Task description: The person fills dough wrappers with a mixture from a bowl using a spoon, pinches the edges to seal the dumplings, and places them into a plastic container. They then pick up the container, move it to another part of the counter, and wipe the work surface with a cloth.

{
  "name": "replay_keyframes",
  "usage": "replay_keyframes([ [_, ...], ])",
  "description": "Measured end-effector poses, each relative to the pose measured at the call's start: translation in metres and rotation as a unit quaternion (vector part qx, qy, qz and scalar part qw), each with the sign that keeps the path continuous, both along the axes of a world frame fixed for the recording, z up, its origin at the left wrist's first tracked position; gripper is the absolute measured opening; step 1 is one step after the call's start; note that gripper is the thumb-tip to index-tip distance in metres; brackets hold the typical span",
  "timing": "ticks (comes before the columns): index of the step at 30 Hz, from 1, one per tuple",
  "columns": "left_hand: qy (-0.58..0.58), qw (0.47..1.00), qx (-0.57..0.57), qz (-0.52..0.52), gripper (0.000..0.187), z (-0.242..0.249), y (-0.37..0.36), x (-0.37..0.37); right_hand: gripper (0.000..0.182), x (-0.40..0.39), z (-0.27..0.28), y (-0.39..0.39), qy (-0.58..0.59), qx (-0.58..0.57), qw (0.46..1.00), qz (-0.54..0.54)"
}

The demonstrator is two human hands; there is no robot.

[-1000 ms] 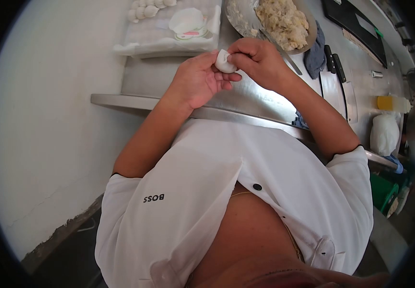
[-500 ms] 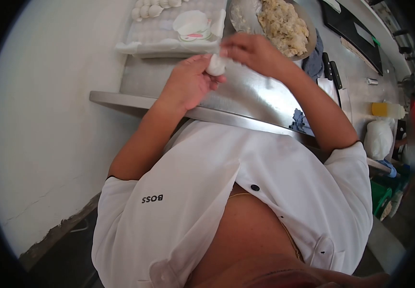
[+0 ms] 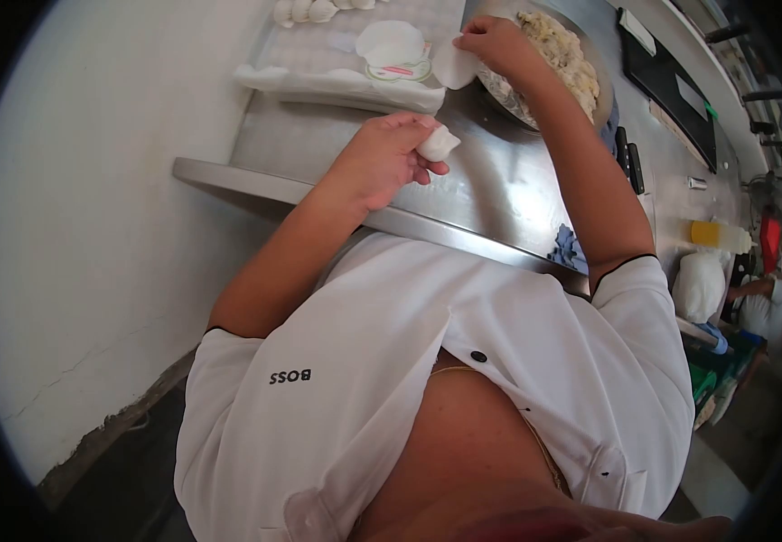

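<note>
Between the thumb and fingers of my left hand [image 3: 389, 161] is a small white dumpling [image 3: 438, 144], held over the steel table near its front edge. My right hand [image 3: 496, 45] pinches the edge of a thin, round white wrapper [image 3: 453, 65], which hangs between the tray and the bowl. A stack of round wrappers [image 3: 390, 41] lies on the white tray [image 3: 346, 83]. Several folded dumplings [image 3: 321, 11] stand in a row at the tray's far left. The metal bowl [image 3: 609, 83] holds a pale, chunky filling [image 3: 561, 56].
To the right of the bowl lie dark-handled knives [image 3: 628, 155] and a black board [image 3: 671, 86]. A yellow bottle [image 3: 705, 233] and a white bag [image 3: 701, 285] are farther right. A blue cloth [image 3: 568, 248] sits near the table edge [image 3: 463, 234]. Another person [image 3: 766, 307] is partly visible at far right.
My right hand has moved away from the dumpling, up and to the right, and now holds a wrapper. My left hand has shifted slightly right with the dumpling.
</note>
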State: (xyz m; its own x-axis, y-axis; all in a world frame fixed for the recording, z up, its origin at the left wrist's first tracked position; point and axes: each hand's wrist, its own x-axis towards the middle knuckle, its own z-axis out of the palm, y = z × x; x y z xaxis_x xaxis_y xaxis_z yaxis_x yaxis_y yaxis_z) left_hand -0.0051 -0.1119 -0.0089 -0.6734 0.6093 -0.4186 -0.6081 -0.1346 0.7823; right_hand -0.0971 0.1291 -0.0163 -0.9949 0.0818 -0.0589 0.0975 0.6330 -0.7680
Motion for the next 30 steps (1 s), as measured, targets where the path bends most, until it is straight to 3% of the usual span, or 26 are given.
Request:
replay_keyframes([
  [5,-0.010,1.000,-0.004,-0.019,0.030,-0.003,0.001,0.000,0.026,-0.012,0.038,-0.017,0.054,0.077,0.990,0.102],
  [7,-0.008,1.000,-0.005,-0.029,0.030,-0.003,0.001,-0.001,0.026,-0.018,0.050,-0.037,0.013,-0.145,0.980,0.136],
  [9,-0.013,0.999,-0.010,-0.027,0.029,-0.001,0.002,-0.001,0.026,-0.038,0.046,-0.048,-0.004,-0.158,0.974,0.161],
  [11,-0.019,0.999,-0.015,-0.024,0.028,-0.001,0.001,-0.001,0.026,-0.053,0.030,-0.060,-0.029,-0.147,0.983,0.107],
  [12,-0.015,0.999,-0.011,-0.027,0.028,-0.002,0.001,-0.001,0.026,-0.072,-0.001,-0.056,-0.031,-0.147,0.983,0.110],
  [13,-0.011,0.999,-0.007,-0.030,0.027,-0.003,0.001,-0.001,0.027,-0.100,-0.046,-0.048,0.048,0.107,0.984,0.136],
  [14,-0.012,1.000,-0.007,-0.028,0.027,-0.003,0.001,-0.001,0.028,-0.115,-0.070,-0.044,0.125,0.352,0.915,0.153],
  [15,-0.011,0.999,-0.009,-0.028,0.027,-0.002,0.001,-0.001,0.028,-0.111,-0.064,-0.049,0.124,0.352,0.915,0.156],
  [17,-0.013,0.999,-0.012,-0.028,0.027,-0.001,0.001,-0.001,0.032,-0.097,-0.038,-0.063,0.008,0.319,0.933,0.165],
  [21,-0.012,0.999,-0.005,-0.032,0.027,-0.004,0.001,-0.001,0.033,-0.096,-0.031,-0.067,-0.020,0.331,0.929,0.166],
  [24,-0.008,0.999,-0.010,-0.036,0.027,-0.005,0.003,0.000,0.033,-0.092,-0.032,-0.069,0.027,0.309,0.938,0.156],
  [26,-0.007,0.999,-0.017,-0.039,0.027,-0.005,0.003,0.000,0.034,-0.089,-0.033,-0.071,0.101,0.233,0.959,0.126],
  [30,0.000,0.999,-0.026,-0.042,0.028,-0.002,0.003,0.001,0.033,-0.080,-0.020,-0.078,0.102,0.122,0.979,0.124],
])
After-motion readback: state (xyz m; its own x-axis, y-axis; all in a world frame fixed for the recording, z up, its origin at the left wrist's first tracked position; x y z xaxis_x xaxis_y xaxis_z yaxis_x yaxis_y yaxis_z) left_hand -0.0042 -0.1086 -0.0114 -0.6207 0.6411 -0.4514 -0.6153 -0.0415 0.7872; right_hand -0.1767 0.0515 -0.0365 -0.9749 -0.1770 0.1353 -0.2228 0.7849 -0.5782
